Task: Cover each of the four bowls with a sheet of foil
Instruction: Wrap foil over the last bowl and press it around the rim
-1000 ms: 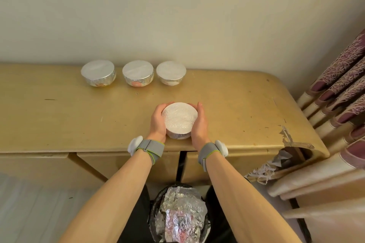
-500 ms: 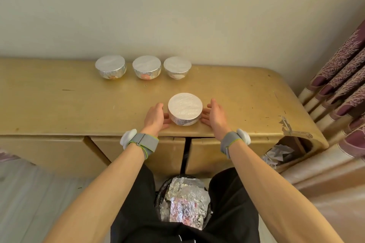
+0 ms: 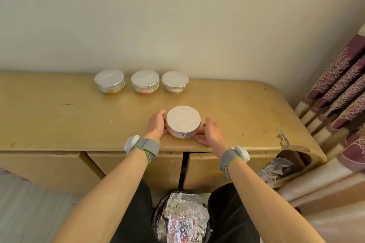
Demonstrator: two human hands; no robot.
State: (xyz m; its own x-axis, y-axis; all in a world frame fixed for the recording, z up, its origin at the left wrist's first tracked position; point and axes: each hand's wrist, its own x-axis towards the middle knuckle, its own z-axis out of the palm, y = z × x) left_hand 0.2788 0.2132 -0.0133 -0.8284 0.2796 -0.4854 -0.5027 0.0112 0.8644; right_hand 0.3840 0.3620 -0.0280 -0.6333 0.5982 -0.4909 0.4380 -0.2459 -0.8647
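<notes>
- Four bowls stand on your desk (image 3: 59,120), and every one wears foil (image 3: 183,119) over its top. By that count the covering looks done, or all but done.
- Three of them make a row at the back by the wall, running from ten to twelve o'clock of the near bowl: left bowl (image 3: 109,82), middle bowl (image 3: 145,83), right bowl (image 3: 175,83). They are close together but apart, with the foil folded down over their rims.
- Your left hand (image 3: 157,124) lies at nine o'clock of the near bowl. Its fingers are relaxed and lightly curved along the wall, touching it rather than clamping it, as far as I can tell.
- The near bowl (image 3: 182,133) sits upright close to the desk's front edge. Its foil is flat across the top and tucked down the side.
- At six o'clock, on the floor, a bin (image 3: 183,221) holds crumpled foil.
- Your right hand (image 3: 210,131) rests at three to four o'clock, fingers spread flat on the desk, just beside the bowl. I can't tell whether the thumb touches it.
- The step in hand, I judge, is the last check on this fourth cover. Next, press down any loose edge, then slide the bowl toward one o'clock to join the row. Hold it lightly so the foil doesn't dent.
</notes>
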